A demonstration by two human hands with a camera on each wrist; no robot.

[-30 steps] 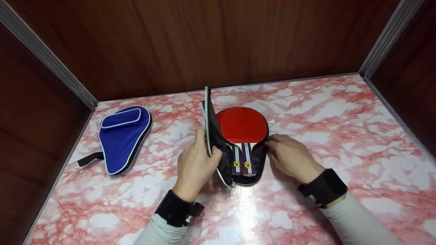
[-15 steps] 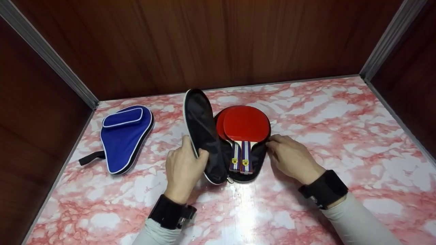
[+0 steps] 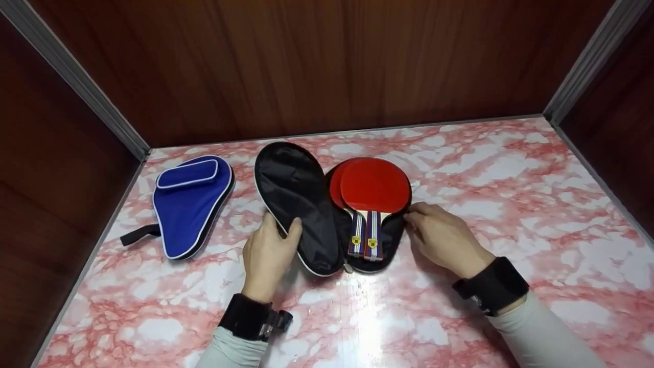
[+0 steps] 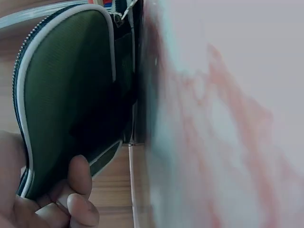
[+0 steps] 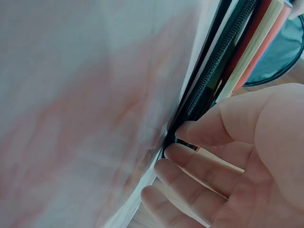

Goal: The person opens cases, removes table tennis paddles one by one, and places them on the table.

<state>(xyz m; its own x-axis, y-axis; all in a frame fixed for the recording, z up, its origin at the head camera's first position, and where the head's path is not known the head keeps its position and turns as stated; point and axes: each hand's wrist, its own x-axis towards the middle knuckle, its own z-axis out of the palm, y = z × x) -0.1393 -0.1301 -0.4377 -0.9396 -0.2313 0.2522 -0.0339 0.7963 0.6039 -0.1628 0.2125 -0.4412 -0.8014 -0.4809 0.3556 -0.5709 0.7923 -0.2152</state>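
Observation:
A black paddle case lies unzipped, its lid (image 3: 296, 189) folded out to the left and slightly raised, its lower half (image 3: 394, 236) on the table. Inside sit two table tennis paddles: a red one (image 3: 375, 186) on top, partly covering another red paddle (image 3: 335, 188), striped handles toward me. My left hand (image 3: 268, 258) grips the lid's left edge, thumb on the lining; in the left wrist view its fingers lie against the lid's outer face (image 4: 66, 76). With thumb and forefinger, my right hand (image 3: 447, 237) pinches the lower half's right rim, beside the zipper teeth (image 5: 213, 71).
A blue paddle case (image 3: 186, 204) with white piping and a black strap (image 3: 140, 234) lies at the left. Wood-grain panels (image 3: 347, 66) enclose the back and sides of the red-and-white marbled table (image 3: 511, 184).
The lid has swung left, from nearly upright to almost flat, uncovering its black lining. My left hand has moved left with it. My right hand stays at the right rim.

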